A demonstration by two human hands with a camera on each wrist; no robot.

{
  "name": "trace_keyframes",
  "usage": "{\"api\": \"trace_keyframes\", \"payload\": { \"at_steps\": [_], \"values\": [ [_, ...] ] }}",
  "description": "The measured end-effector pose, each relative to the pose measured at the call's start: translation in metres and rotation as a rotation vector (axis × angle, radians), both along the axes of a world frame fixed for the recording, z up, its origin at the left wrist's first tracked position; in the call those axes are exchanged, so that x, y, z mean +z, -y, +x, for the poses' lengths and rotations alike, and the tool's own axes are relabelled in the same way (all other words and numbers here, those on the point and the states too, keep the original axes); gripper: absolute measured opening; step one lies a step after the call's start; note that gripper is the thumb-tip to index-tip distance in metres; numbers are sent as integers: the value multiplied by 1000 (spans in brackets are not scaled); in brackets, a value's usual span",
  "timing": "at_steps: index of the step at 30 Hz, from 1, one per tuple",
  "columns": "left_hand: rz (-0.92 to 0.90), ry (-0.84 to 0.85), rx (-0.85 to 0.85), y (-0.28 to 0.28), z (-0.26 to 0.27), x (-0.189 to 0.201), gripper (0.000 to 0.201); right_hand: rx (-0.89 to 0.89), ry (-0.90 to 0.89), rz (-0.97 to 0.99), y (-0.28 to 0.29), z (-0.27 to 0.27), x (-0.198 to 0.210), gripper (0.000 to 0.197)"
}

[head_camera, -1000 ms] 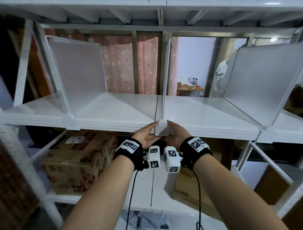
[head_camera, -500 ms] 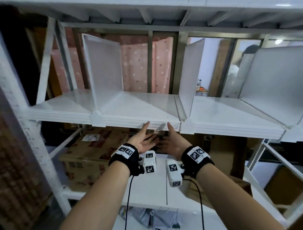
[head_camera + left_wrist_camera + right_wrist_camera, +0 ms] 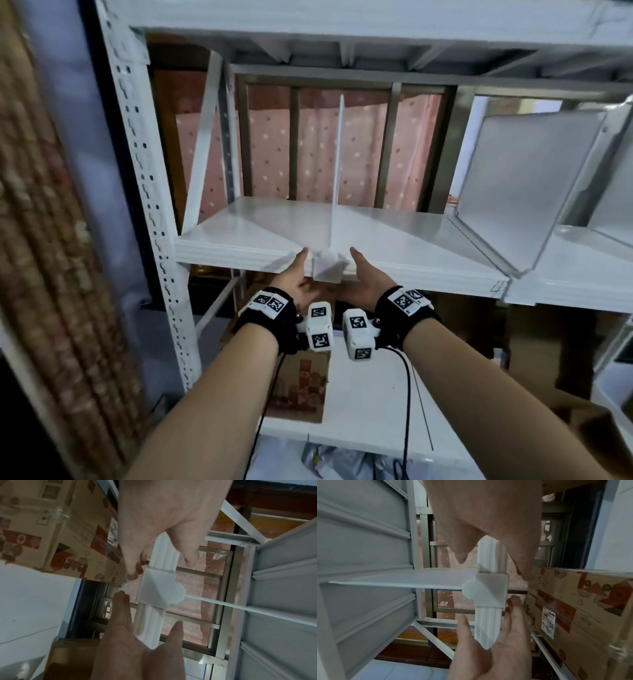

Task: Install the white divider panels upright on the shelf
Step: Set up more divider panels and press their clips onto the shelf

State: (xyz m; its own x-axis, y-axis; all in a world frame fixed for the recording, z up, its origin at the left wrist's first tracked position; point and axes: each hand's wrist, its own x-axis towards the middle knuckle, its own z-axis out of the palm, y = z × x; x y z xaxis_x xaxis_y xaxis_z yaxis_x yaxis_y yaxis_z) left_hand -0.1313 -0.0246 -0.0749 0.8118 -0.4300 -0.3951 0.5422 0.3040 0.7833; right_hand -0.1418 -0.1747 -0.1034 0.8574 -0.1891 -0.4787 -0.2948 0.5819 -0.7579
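Note:
A white divider panel [image 3: 337,171] stands upright on the white shelf [image 3: 239,240], seen edge-on. Its front clip [image 3: 327,269] wraps the shelf's front edge. My left hand [image 3: 297,275] is just left of the clip and my right hand [image 3: 363,279] just right of it. On both, the thumb is above the edge and straight fingers are below. In the left wrist view my left hand [image 3: 154,527] has fingertips beside the clip [image 3: 157,591]. In the right wrist view my right hand [image 3: 488,520] flanks the clip [image 3: 489,589]. Neither hand holds anything.
A second upright divider [image 3: 534,192] stands further right, and a third [image 3: 616,192] at the frame edge. The perforated rack post [image 3: 147,192] is on the left. A printed cardboard box [image 3: 298,387] sits on the lower shelf, with a pink dotted curtain [image 3: 274,154] behind.
Both hands let go of the middle divider's clip and slid left along the shelf edge to the leftmost divider's clip. The head view swung left with them.

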Motion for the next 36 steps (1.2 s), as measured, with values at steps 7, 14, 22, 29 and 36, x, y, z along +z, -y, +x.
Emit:
{"api": "trace_keyframes", "payload": {
  "at_steps": [7,14,22,29,36],
  "values": [
    [-45,-73,-99,-1,23,3,32,-67,68,14,-10,11,11,52],
    [73,52,-109,-3,38,-6,30,-97,50,-150,-4,18,14,36],
    [101,50,-77,-2,43,-4,18,-98,60,-194,-10,18,11,28],
    [120,13,-135,-3,43,1,28,-83,41,-166,-12,4,24,19],
    [141,42,-114,-1,42,-8,52,-109,32,-167,-21,3,25,17]
  ]
}}
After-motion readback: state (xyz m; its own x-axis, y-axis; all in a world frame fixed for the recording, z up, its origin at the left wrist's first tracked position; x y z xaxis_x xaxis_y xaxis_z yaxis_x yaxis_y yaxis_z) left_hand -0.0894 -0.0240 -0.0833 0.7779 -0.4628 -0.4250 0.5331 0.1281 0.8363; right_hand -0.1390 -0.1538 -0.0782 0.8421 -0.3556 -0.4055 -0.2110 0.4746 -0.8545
